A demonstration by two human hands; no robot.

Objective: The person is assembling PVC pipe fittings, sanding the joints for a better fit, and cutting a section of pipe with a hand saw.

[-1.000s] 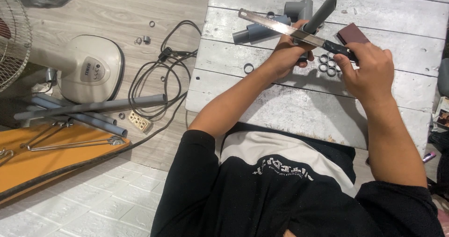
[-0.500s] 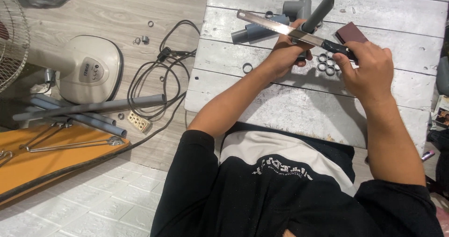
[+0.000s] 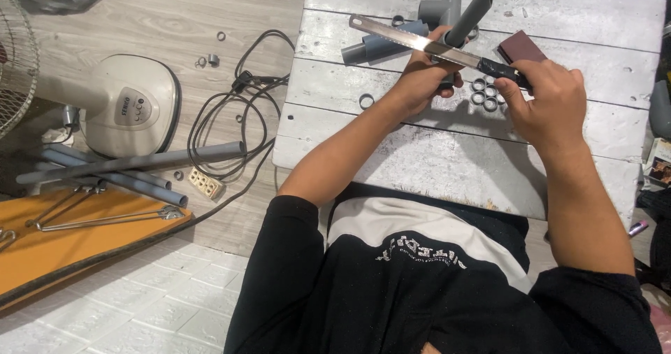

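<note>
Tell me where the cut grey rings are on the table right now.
The cut grey rings lie clustered on the white plank table, just below the saw blade, between the left hand and right hand.

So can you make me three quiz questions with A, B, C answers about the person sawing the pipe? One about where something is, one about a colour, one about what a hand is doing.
1. Where do the small cut rings lie?
A. on the white table, under the saw handle
B. on the orange board
C. inside the fan base

2. What colour is the pipe being cut?
A. red
B. grey
C. yellow

3. What is the left hand doing?
A. resting flat and open on the table
B. holding a cable
C. closed around the pipe

Answers:
1. A, the rings sit in a cluster on the table planks just below the saw's dark handle, which the right hand holds.
2. B, the pipe is grey, like the long pipes on the floor.
3. C, its fingers wrap the pipe just under the blade.
</note>
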